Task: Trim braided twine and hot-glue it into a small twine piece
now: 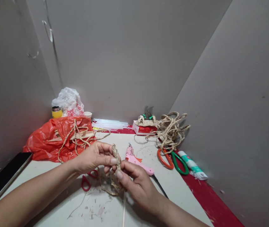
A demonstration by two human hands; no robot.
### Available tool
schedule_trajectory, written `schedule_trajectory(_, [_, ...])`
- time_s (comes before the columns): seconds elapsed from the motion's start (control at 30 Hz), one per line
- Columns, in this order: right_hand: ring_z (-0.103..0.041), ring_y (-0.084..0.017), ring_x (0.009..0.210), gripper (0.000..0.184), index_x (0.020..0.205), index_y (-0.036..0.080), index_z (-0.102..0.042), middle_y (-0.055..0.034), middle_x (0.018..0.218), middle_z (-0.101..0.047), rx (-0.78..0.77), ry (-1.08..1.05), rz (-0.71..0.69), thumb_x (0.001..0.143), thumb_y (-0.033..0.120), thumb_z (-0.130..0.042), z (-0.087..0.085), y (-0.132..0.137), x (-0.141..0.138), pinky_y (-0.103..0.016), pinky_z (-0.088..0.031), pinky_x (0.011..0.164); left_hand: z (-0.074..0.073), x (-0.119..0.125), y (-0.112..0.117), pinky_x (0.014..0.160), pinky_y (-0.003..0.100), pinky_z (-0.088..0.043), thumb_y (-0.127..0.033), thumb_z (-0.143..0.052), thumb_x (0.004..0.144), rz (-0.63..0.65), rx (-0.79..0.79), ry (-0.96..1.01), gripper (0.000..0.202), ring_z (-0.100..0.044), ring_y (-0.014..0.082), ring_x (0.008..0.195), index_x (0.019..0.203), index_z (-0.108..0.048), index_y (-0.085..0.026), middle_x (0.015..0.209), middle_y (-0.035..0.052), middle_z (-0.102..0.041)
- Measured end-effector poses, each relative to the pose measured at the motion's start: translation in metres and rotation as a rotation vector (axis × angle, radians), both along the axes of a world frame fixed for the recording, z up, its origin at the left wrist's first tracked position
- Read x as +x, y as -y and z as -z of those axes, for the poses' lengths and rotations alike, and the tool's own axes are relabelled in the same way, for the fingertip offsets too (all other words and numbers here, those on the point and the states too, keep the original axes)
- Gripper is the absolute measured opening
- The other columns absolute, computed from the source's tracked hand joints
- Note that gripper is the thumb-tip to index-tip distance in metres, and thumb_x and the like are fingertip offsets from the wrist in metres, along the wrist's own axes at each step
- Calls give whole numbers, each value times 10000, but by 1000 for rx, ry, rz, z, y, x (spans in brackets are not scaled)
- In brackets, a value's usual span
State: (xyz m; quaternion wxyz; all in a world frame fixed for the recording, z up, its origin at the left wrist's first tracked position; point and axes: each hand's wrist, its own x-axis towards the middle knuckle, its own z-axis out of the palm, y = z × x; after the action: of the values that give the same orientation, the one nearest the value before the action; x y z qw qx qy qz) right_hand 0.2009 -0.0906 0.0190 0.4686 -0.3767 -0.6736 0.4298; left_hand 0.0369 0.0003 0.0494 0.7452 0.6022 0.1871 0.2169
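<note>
Between my two hands is a braided straw cord (115, 153), pinched near the middle of the table. My left hand (99, 157) grips it by the upper part, thumb and fingers closed. Just below and to the right, my right hand (135, 179) pinches the same cord. A loop of it hangs under my fingers, partly hidden by the right hand. Behind my right hand lies a pink hot glue gun (136, 162) with a black cable. Small red-handled scissors (85, 183) rest below my left wrist, their blades hidden.
Left: a phone (4, 179), a red plastic bag (40, 138) and a yellow jar (56, 112). Glue sticks (111, 123) lie at the back. Right: a cord heap (172, 129), orange-and-green-handled shears (180, 164) and a white-green tube (192, 165). Grey walls (125, 63) enclose the table.
</note>
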Motion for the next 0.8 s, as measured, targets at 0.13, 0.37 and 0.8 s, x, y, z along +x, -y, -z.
schedule_trajectory(0.13, [-513,-152,686,255,905,168,-664,-22,746,-591,-3,35,26,904,376,-517,-1,1,0,-279,-417,666,1,-1,0,468,168,-430,-275,-761,720,12,-23,30,176,-547,57,448,725,-673,-122,610,8,-667])
schedule_trajectory(0.37, [-464,-143,661,235,813,170,-644,-10,714,-548,-24,13,51,843,394,-578,2,0,0,-262,-387,622,5,-1,-3,464,148,-422,-267,-761,724,-11,-49,76,183,-523,42,437,721,-658,-115,583,1,-650])
schedule_trajectory(0.8, [-509,-142,685,224,841,165,-689,-22,735,-607,-68,-60,81,884,351,-571,5,-4,-3,-257,-405,633,15,2,-7,492,181,-431,-263,-771,707,-32,-47,57,189,-554,64,478,763,-677,-109,618,11,-648])
